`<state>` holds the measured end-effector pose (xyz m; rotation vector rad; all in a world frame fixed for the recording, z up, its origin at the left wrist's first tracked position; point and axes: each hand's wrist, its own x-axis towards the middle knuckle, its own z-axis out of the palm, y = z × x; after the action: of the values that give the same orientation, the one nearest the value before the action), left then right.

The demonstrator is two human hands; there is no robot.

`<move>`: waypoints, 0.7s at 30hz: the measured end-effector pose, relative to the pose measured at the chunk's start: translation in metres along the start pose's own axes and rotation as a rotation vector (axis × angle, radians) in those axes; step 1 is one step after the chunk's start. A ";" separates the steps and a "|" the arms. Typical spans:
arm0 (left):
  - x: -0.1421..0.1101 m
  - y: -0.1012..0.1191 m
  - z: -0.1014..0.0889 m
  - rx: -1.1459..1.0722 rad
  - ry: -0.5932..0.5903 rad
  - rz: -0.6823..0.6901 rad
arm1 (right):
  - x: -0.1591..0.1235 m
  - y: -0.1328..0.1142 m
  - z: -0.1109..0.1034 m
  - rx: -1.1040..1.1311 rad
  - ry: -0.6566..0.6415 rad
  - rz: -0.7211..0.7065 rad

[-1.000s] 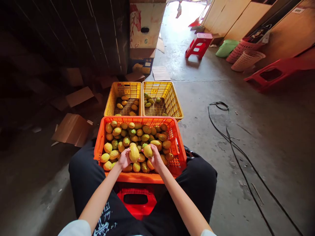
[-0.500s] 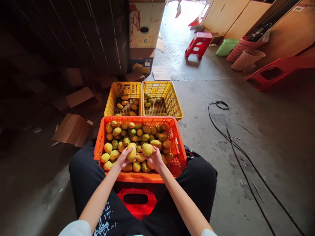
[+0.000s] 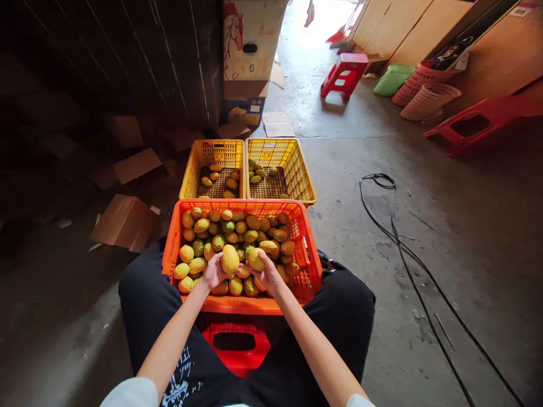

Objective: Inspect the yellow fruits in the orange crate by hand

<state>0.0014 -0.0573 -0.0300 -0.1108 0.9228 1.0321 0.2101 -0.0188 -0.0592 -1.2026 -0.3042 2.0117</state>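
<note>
An orange crate (image 3: 306, 271) full of yellow-green fruits sits between my knees on the floor. My left hand (image 3: 214, 271) is closed round one yellow fruit (image 3: 229, 260), held upright above the pile. My right hand (image 3: 268, 272) grips a second yellow fruit (image 3: 255, 258) just to the right of it. Both hands hover over the near half of the crate. Behind it stand two yellow crates, the left one (image 3: 190, 169) and the right one (image 3: 301, 169), each with a few fruits on its bottom.
A red stool (image 3: 236, 346) is under me. Flattened cardboard (image 3: 125, 221) lies on the floor at left, boxes (image 3: 250, 45) stand behind. A black cable (image 3: 394, 232) runs over the concrete at right. Red stools (image 3: 344, 73) and baskets (image 3: 428, 100) are farther off.
My left hand dipped toward the pile with its fruit and has raised and turned it upright again. My right hand's fruit has shifted only slightly.
</note>
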 end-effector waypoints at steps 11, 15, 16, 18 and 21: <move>0.001 -0.004 -0.001 0.070 0.025 0.110 | -0.005 -0.007 0.012 0.129 -0.123 0.023; 0.001 -0.005 -0.004 0.150 0.033 0.175 | -0.008 -0.007 0.014 0.134 -0.144 0.011; 0.000 -0.005 -0.004 0.184 0.026 0.190 | -0.008 -0.006 0.013 0.132 -0.128 0.003; -0.001 -0.006 -0.005 0.250 -0.006 0.192 | -0.009 -0.003 0.012 0.123 -0.078 0.007; -0.002 -0.009 -0.005 0.303 -0.057 0.139 | -0.007 0.000 0.009 0.092 -0.039 0.034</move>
<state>0.0046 -0.0659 -0.0347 0.2376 1.0349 1.0052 0.2046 -0.0228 -0.0500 -1.1194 -0.2095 2.0583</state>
